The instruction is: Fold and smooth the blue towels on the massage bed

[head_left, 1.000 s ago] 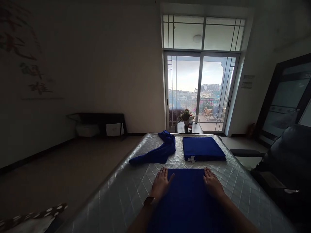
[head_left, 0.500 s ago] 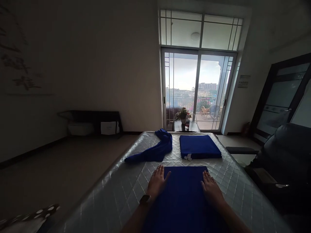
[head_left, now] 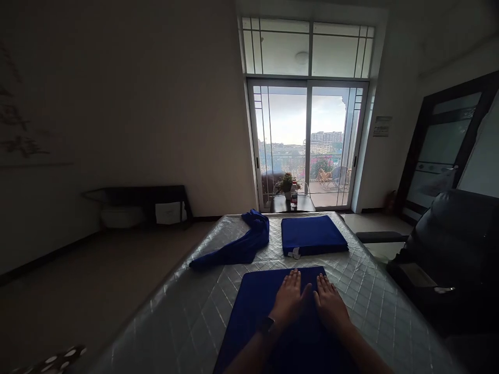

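Note:
A folded blue cloth (head_left: 253, 306) lies flat in front of me on a silver quilted cover (head_left: 175, 317). My left hand (head_left: 290, 297) rests palm down on it, right of its middle, fingers stretched forward. Close beside, my right hand (head_left: 331, 302) lies flat along the cloth's right edge, fingers out. A small gap separates the two thumbs. Beyond my hands sits another neatly folded blue cloth (head_left: 314, 235) with a white tag (head_left: 294, 253) at its near edge. To its left is a crumpled, twisted blue cloth (head_left: 244, 246). My forearms hide part of the nearest cloth.
Past the far edge stands a small dark table (head_left: 278, 204) with a potted plant (head_left: 287, 184) and a bottle (head_left: 294, 195), before glass sliding doors (head_left: 280, 130). A black chair (head_left: 452, 244) is at the right. A low dark bench (head_left: 144, 196) stands by the left wall.
My left hand has moved right, from the cloth's left edge to beside my right hand. More of the cloth's left side now shows. The view has shifted slightly to the right.

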### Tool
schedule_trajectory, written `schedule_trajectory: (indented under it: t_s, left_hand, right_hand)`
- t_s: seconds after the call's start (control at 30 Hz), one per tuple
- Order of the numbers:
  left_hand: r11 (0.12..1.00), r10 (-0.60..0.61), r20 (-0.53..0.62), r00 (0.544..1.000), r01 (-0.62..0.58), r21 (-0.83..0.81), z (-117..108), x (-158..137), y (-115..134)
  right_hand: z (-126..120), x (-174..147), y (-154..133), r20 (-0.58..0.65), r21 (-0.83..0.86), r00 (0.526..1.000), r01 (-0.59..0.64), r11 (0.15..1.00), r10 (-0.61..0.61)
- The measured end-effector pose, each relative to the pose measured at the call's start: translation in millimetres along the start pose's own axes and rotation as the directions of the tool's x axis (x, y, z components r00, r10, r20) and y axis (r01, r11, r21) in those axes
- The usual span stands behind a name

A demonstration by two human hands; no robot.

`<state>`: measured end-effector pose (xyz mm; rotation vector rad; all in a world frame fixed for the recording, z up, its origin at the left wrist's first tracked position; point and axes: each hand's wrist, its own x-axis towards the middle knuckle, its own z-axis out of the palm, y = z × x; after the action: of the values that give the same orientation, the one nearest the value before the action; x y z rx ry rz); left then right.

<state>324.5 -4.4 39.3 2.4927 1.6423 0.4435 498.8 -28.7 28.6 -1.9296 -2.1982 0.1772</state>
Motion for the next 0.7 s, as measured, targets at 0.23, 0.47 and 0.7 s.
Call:
schedule_trajectory:
  t_s: [0.23, 0.47, 0.7]
  left_hand:
    - [0.990, 0.044, 0.081, 0.996, -0.032, -0.135, 11.5, -2.3, 42.2]
    - [0.980, -0.195, 0.024, 0.981, 0.193, 0.056, -18.4, -33.0, -73.3]
    - [0.946, -0.291, -0.107, 0.951, 0.303, 0.115, -18.8, -59.9, -148.4]
  right_hand:
    - [3.3, 1.2, 4.4, 0.000, -0.054, 0.999, 0.042, 0.998, -0.042]
    - [-3.1, 0.6, -2.0, 0.009, 0.034, 1.000, -0.018, 0.999, 0.018]
    - [-2.7, 0.2, -1.8, -0.002, 0.016, 1.000, 0.000, 1.000, 0.000]
